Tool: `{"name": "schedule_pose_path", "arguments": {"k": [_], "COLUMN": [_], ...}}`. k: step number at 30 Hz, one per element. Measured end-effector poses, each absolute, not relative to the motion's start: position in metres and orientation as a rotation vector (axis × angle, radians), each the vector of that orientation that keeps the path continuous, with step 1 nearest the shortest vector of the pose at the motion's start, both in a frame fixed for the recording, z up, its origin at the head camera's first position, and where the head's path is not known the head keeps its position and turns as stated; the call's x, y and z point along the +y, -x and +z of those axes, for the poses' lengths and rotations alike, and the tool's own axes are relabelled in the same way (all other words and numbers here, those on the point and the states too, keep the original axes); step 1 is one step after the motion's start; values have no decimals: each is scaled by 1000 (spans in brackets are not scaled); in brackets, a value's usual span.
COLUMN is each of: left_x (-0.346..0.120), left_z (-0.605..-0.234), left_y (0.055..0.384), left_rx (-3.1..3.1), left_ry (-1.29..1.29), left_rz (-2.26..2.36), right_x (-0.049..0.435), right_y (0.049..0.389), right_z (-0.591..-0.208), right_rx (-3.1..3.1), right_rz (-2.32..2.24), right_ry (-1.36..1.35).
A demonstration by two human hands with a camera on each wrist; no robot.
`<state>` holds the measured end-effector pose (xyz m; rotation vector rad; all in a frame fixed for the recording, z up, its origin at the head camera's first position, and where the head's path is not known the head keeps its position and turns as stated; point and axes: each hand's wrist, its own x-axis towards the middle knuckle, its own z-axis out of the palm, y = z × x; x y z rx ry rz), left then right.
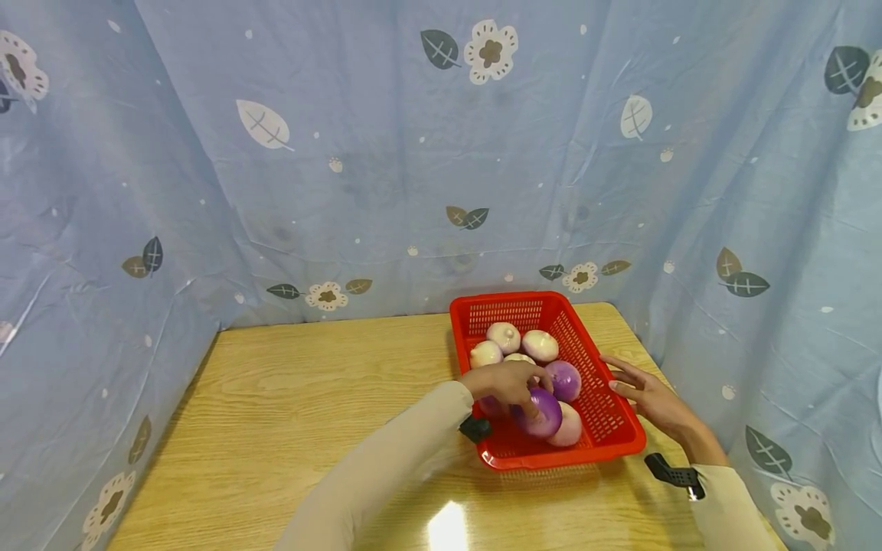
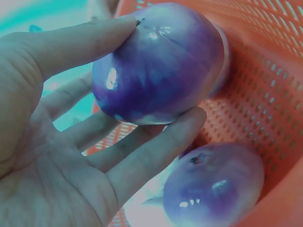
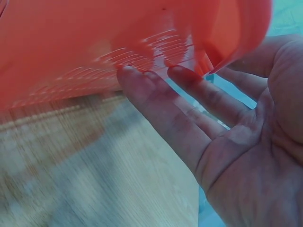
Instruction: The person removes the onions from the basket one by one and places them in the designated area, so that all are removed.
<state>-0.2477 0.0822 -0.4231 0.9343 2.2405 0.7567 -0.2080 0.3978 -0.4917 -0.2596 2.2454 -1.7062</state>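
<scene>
A purple onion (image 1: 540,415) is pinched between the thumb and fingers of my left hand (image 1: 506,383), which reaches into the red basket (image 1: 544,461). The left wrist view shows this onion's glossy purple skin (image 2: 161,66), with the thumb on top and fingertips below. Beneath it lies another purple onion (image 2: 213,184). At the basket's right side is my right hand (image 1: 654,402); its fairly straight fingers (image 3: 161,111) rest against the slotted outer wall. More onions sit in the basket, among them a purple one (image 1: 563,380) and a pale one (image 1: 540,346). My left hand covers some of them.
The basket stands on a light wooden table (image 1: 310,413), near its right end. A blue curtain (image 1: 386,153) with leaves and flowers hangs behind and along both sides. Dark straps with small devices (image 1: 671,472) are on the wrists.
</scene>
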Motion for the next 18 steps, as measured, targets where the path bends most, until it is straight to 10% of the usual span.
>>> {"name": "schedule_pose_path", "arguments": {"k": [18], "left_x": [51], "left_z": [-414], "left_y": [251], "left_rx": [2241], "left_ry": [-892], "left_rz": [1084], "right_x": [395], "right_y": [209], "right_z": [-495], "right_rx": [2292], "right_rz": [-1717], "right_ry": [228]}}
